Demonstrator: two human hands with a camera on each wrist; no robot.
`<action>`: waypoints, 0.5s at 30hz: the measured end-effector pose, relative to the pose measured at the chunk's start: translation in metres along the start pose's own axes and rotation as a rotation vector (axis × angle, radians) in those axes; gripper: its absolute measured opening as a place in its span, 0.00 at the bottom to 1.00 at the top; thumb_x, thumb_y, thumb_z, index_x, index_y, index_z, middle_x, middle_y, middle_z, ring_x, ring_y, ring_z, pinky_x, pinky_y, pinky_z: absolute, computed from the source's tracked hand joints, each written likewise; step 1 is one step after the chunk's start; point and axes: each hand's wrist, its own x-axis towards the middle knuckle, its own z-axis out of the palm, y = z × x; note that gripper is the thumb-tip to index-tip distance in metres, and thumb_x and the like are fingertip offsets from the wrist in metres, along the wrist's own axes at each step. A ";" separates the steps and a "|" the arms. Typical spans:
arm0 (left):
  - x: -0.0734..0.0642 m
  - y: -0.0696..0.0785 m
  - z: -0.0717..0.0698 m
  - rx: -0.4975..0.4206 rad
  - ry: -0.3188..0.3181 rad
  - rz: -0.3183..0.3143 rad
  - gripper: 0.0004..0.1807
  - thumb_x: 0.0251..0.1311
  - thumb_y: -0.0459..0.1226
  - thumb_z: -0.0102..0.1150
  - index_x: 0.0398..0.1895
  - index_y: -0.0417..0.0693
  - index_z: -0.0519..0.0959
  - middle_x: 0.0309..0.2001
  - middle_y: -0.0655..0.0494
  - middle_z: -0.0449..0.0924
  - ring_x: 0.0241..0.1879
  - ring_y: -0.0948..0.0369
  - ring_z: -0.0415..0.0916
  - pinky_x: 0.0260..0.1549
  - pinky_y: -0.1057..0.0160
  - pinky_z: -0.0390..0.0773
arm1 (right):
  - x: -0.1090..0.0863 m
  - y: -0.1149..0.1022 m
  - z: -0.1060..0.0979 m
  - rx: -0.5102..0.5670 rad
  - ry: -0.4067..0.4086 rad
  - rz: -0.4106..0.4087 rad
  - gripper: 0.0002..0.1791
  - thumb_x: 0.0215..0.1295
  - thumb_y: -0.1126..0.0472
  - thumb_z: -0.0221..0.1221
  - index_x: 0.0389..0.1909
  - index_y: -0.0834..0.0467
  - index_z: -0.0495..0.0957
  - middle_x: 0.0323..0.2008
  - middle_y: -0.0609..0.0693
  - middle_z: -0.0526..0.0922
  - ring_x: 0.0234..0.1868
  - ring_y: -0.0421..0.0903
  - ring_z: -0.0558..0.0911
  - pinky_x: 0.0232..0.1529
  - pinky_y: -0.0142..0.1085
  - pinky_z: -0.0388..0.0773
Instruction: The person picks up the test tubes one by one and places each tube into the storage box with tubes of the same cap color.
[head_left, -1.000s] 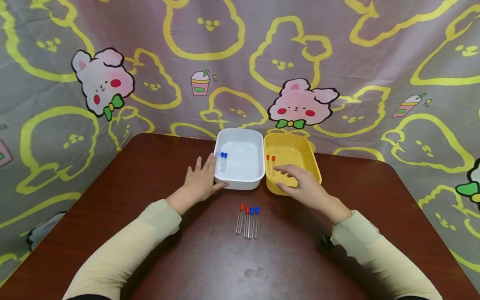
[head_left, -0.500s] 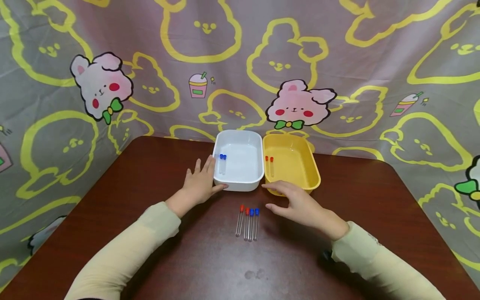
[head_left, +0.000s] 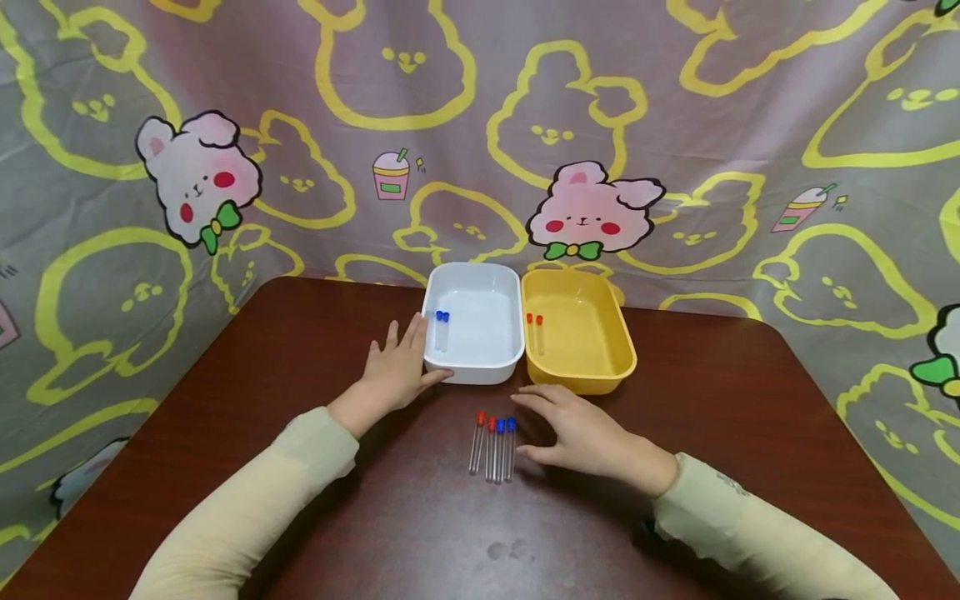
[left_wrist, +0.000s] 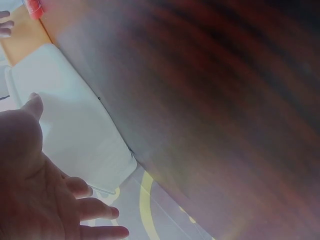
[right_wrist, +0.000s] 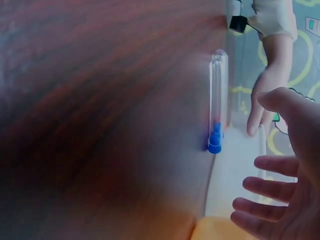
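Observation:
Several clear test tubes lie side by side on the table, red-capped tubes (head_left: 476, 443) to the left and blue-capped tubes (head_left: 511, 450) to the right. Just right of them my right hand (head_left: 581, 433) hovers, fingers spread and holding nothing; in the right wrist view a blue-capped tube (right_wrist: 216, 102) shows beyond the thumb. With straight fingers my left hand (head_left: 392, 367) touches the left side of the white bin (head_left: 480, 373). Two blue-capped tubes (head_left: 442, 332) stand inside that bin at its left wall. In the yellow bin (head_left: 588, 383) are two red-capped tubes (head_left: 540, 335), also at the left wall.
Both bins stand side by side at the back of the dark wooden table (head_left: 420, 533), close to a patterned curtain (head_left: 450, 100). A small black object (head_left: 645, 533) shows beneath the right sleeve.
My right hand has come out from over the yellow bin, moving toward me and slightly left to the tubes on the table. The left hand has stayed at the white bin.

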 end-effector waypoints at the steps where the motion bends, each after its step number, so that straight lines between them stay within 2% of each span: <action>1: 0.000 0.000 0.000 0.000 -0.001 -0.002 0.57 0.69 0.64 0.53 0.83 0.37 0.41 0.82 0.41 0.40 0.78 0.35 0.40 0.68 0.30 0.53 | 0.000 0.000 0.001 -0.009 -0.005 0.002 0.39 0.59 0.45 0.73 0.66 0.63 0.76 0.63 0.60 0.77 0.62 0.56 0.77 0.63 0.50 0.73; 9: 0.000 -0.001 0.002 -0.004 0.001 -0.006 0.57 0.69 0.64 0.54 0.82 0.36 0.41 0.82 0.41 0.40 0.78 0.34 0.39 0.68 0.29 0.53 | 0.003 -0.006 0.010 -0.102 -0.074 -0.011 0.51 0.54 0.32 0.71 0.65 0.67 0.75 0.64 0.62 0.76 0.63 0.58 0.76 0.63 0.50 0.73; 15: 0.001 -0.001 0.003 -0.010 0.004 0.001 0.56 0.69 0.64 0.54 0.82 0.36 0.41 0.82 0.41 0.40 0.78 0.34 0.40 0.68 0.29 0.53 | 0.005 -0.010 0.012 -0.148 -0.094 -0.017 0.54 0.50 0.29 0.71 0.63 0.70 0.76 0.63 0.64 0.76 0.62 0.61 0.76 0.62 0.50 0.74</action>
